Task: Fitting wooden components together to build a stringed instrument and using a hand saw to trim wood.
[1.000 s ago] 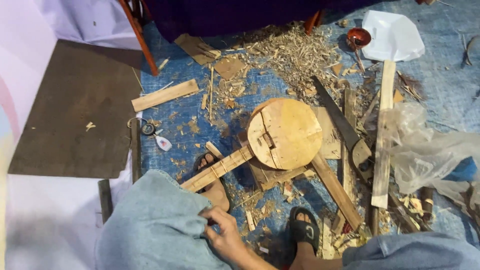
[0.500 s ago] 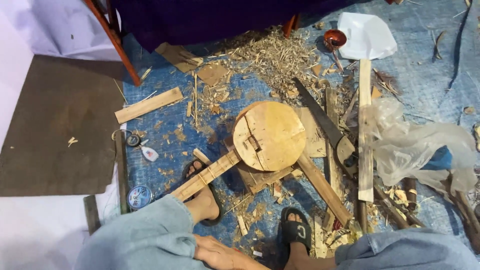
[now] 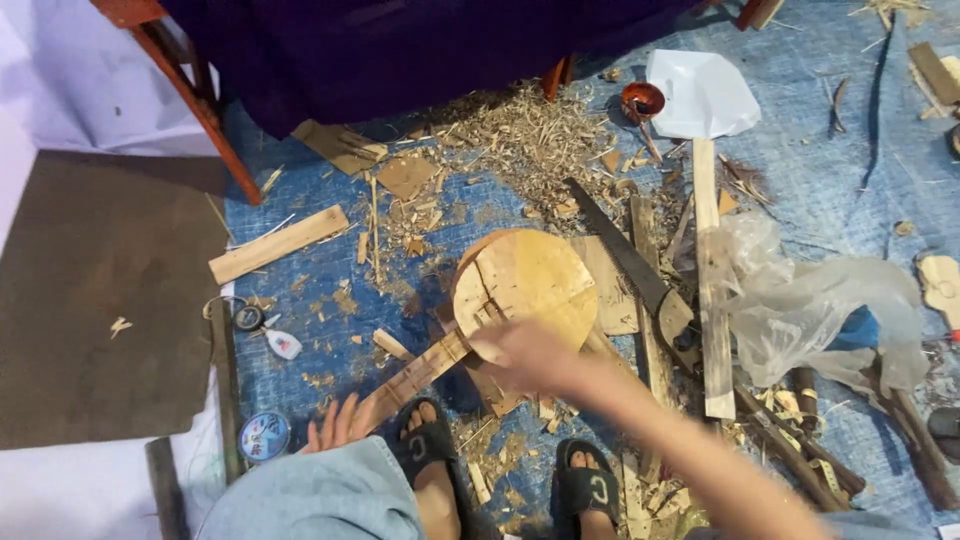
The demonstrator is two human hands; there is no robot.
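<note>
**Right hand reaches out to the round wooden body on the tarp**

Since the earlier frame the right hand point(image 3: 525, 352) has left the lap and stretched forward across the blue tarp point(image 3: 830, 180) to the round wooden body point(image 3: 530, 280), while the left hand point(image 3: 338, 425) has come into view beside the knee.

Few containers show. A small red bowl point(image 3: 641, 100) stands near the far edge of the tarp, just beside a white plastic sheet point(image 3: 705, 92); what it holds cannot be made out. A small round tin point(image 3: 264, 436) with its lid on lies at the tarp's left edge.

The right arm runs in from the lower right, blurred by motion. Its hand lies on the near rim of the round wooden body, where the wooden neck point(image 3: 420, 375) joins it; whether the fingers grip or only rest there I cannot tell. The left hand is open, fingers spread and pointing away, touching the near end of the neck.

The body lies flat at the middle of the tarp, with wood shavings point(image 3: 520, 135) heaped beyond it and a handsaw point(image 3: 625, 260) just to its right. Both feet wear black sandals point(image 3: 428, 445) at the near edge.
</note>
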